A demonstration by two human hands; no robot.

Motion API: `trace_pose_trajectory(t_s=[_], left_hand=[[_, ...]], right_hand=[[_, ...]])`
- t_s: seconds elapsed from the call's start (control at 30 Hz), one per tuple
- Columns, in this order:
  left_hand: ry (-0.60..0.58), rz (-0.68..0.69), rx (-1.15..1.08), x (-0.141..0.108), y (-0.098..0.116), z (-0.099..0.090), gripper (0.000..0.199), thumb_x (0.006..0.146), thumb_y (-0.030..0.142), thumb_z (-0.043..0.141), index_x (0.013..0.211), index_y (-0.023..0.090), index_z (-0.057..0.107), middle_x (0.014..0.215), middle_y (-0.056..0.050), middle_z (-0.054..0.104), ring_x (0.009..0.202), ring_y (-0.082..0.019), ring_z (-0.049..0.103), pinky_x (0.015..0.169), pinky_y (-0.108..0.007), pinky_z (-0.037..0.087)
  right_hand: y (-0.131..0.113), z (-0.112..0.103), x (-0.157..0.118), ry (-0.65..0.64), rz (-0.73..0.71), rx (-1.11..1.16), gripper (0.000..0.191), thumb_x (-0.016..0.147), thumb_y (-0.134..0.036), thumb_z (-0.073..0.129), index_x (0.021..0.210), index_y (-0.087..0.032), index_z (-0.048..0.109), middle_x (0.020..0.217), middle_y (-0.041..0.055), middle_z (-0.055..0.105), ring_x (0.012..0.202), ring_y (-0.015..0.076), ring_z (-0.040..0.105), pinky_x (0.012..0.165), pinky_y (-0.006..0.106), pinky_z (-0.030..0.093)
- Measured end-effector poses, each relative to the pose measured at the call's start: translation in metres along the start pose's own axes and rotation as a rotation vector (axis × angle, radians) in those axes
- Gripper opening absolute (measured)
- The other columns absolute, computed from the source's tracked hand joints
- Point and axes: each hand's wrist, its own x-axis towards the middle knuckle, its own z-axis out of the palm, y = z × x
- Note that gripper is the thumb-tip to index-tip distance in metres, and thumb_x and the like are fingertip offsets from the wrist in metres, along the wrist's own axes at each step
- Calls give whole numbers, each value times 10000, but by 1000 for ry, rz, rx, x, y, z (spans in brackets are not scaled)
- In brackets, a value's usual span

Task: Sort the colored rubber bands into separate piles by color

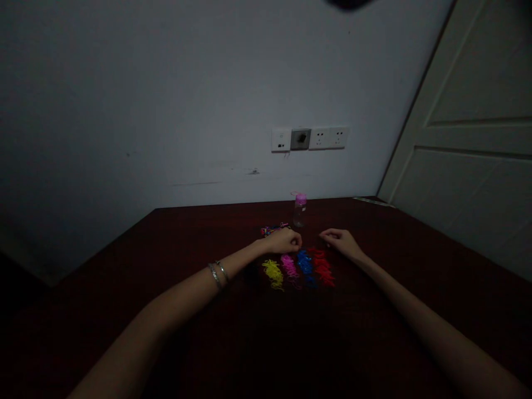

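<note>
Four small heaps of thin, string-like pieces lie side by side on the dark table: yellow (273,274), pink (290,267), blue (305,267) and red (323,268). My left hand (285,240) is closed with curled fingers just beyond the pink and blue heaps; anything inside it is hidden. Partly behind that hand sits a mixed multicoloured pile (269,229). To the right, my right hand (339,242) has its fingers bent and pinched together beyond the red heap. Whether it holds a piece is too small and dark to tell.
A clear bottle with a pink lid (300,210) stands behind the hands. The dark red table (199,221) meets a pale wall with a row of sockets (319,138). A white panelled door (474,133) is at the right. Two bracelets (218,274) circle my left wrist.
</note>
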Motion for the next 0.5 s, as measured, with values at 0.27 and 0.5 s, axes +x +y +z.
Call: trace_pose_trajectory(t_s=[0.27,0.5], left_hand=[[-35,-59,-159,-1,-8,3,221,682,193,552,877,131,635,639,11,561,550,-71,473,529,-175,334],[227,-256,-423,-2,-57,-3,257,707,224,498,896,105,624,553,22,516,468,-67,444,469,-175,333]], right_hand=[[2,-1,1,-33,18,-7,345,685,-419,539,811,-123,661,528,7,555,491,114,479,462,215,336],[-2,0,-2,-8,7,11,329,669,-424,549,771,-131,656,541,7,560,500,116,489,479,221,350]])
